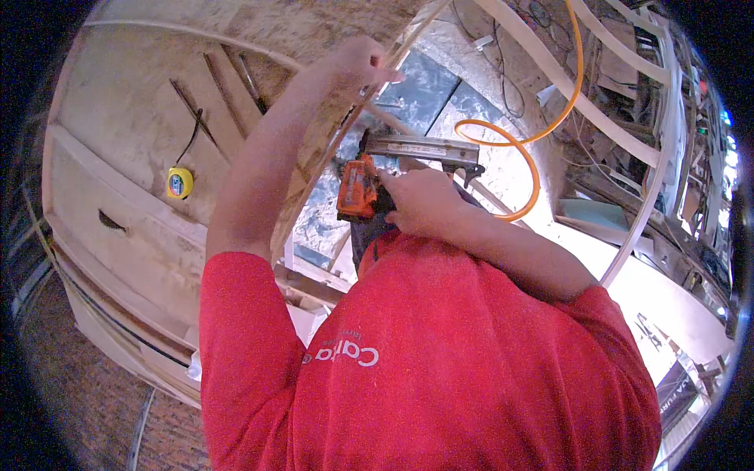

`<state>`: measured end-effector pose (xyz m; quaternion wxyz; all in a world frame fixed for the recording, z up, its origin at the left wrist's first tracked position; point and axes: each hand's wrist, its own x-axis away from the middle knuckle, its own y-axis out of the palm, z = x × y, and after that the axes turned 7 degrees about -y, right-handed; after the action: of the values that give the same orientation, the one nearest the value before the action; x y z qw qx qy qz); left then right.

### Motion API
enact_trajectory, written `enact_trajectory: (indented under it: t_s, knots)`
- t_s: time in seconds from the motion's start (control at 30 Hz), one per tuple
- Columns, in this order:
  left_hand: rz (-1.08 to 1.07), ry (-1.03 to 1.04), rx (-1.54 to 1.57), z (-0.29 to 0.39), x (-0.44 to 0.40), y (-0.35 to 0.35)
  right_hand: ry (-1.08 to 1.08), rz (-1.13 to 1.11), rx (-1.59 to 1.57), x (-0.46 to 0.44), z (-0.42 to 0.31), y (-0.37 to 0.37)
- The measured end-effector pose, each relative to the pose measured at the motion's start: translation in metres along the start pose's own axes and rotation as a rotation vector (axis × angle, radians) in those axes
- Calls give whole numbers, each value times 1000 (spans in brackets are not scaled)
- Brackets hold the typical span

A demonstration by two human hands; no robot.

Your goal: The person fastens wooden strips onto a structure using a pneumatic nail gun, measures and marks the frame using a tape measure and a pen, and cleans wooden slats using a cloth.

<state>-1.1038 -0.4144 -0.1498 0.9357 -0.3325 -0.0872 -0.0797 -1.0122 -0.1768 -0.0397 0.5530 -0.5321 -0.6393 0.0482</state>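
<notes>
My right hand (pixel 424 200) is wrapped round the handle of an orange and grey nail gun (pixel 358 190), held close in front of my red shirt. The tool's long metal magazine (pixel 420 147) lies beyond my knuckles, pointing across to the right. My left hand (pixel 361 63) is stretched forward with curled fingers at the edge of a large wooden frame (pixel 334 145). Its fingertips are partly hidden there. A yellow tape measure (pixel 180 182) rests on the panel to the left of my left arm.
An orange air hose (pixel 536 177) loops on the right. Several thin dark strips (pixel 226 90) lie on the panel (pixel 141 165). Curved pale wooden strips (pixel 542 63) and piled scrap (pixel 620 157) stand at the right. A dark board (pixel 420 88) lies beyond the nail gun.
</notes>
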Motion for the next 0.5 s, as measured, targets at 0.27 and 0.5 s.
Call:
enact_trajectory:
  t_s: [0.27,0.5]
  knots:
    - [608,-165,-92,43,102,-4,-28,189,21,-7,-7,-10]
    - [183,-601,-55,83,204,47,-19,137,38,-16,-9,-7]
